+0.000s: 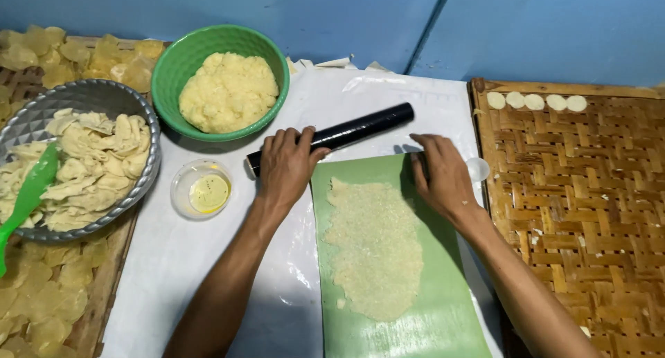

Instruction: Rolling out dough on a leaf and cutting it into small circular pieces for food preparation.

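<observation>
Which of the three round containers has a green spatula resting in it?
The fluted metal bowl at far left; its green spatula leans over its rim.

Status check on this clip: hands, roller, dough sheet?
Left hand on black rolling pin. Right hand on the green sheet's top edge. Flattened dough lies clear.

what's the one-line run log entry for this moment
left hand: on black roller | right hand: on green sheet edge | flattened dough: on sheet | green bowl: dough
</observation>
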